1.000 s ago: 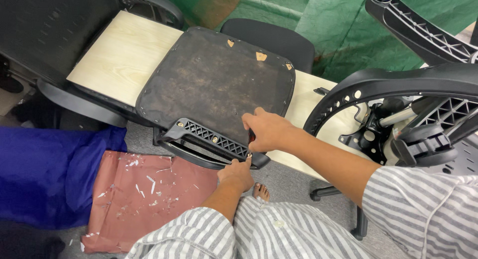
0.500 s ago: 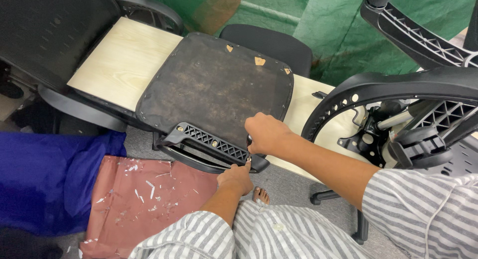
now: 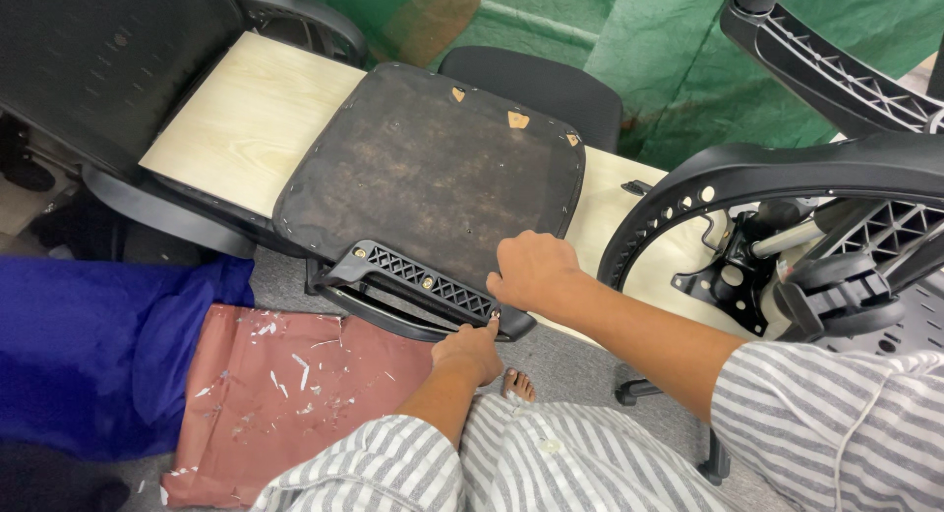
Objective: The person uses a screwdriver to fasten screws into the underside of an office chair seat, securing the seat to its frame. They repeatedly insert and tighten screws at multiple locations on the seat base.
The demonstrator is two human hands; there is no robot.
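Note:
An upturned chair seat (image 3: 423,168) with worn dark fabric lies on a pale wooden board (image 3: 246,119). A black ribbed plastic bracket (image 3: 423,281) is fixed along its near edge. My right hand (image 3: 531,271) rests fisted on the seat's near right corner, beside the bracket's end. My left hand (image 3: 470,350) reaches up from below and touches the underside of the bracket's right end with a fingertip; whether it grips is hard to tell.
A black chair back frame with its mechanism (image 3: 787,237) lies to the right. Another black seat (image 3: 536,84) stands behind, against a green tarp (image 3: 678,50). Blue cloth (image 3: 88,355) and a reddish sheet (image 3: 295,394) cover the floor on the left. My bare foot (image 3: 518,384) shows below.
The view has shifted slightly. My right hand has moved a little right along the seat's near edge; my left hand stays under the bracket's end.

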